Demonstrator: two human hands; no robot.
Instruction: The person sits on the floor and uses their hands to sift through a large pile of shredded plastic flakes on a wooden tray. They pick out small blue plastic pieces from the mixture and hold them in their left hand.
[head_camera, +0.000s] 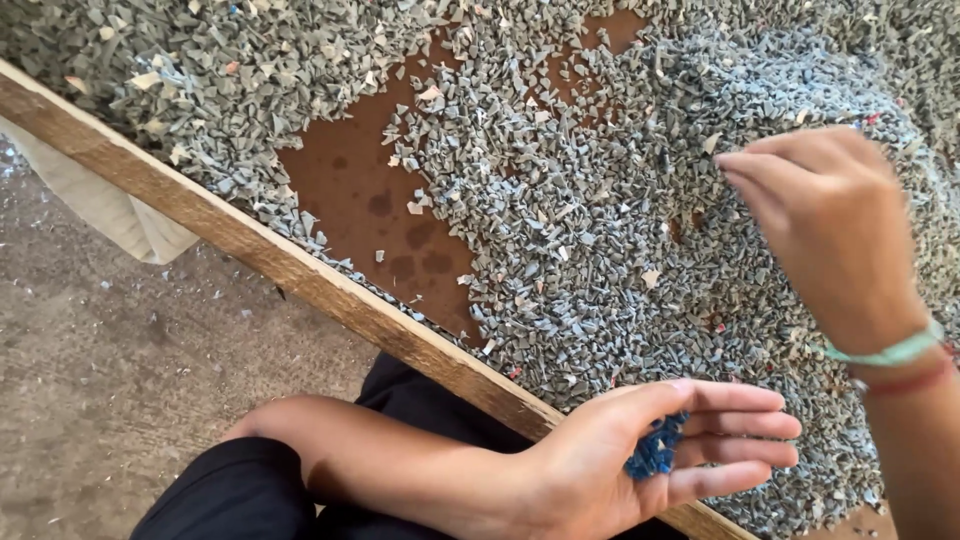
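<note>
The blue plastic chips (656, 450) are small, jagged and bright, a little heap lying in the palm of your left hand (640, 455). That hand is turned palm up over the wooden rim (300, 270) of the table (370, 200), its grip released, fingers stretched out flat. Your right hand (830, 225) hovers over the grey plastic chips (570, 240) spread across the table, fingertips pinched together; what they pinch, you cannot tell.

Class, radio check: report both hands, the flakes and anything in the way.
Left hand open, palm up, cupping blue flakes. Right hand fingertips pinched over grey flakes. Wooden edge beneath the left wrist; nothing blocking.
</note>
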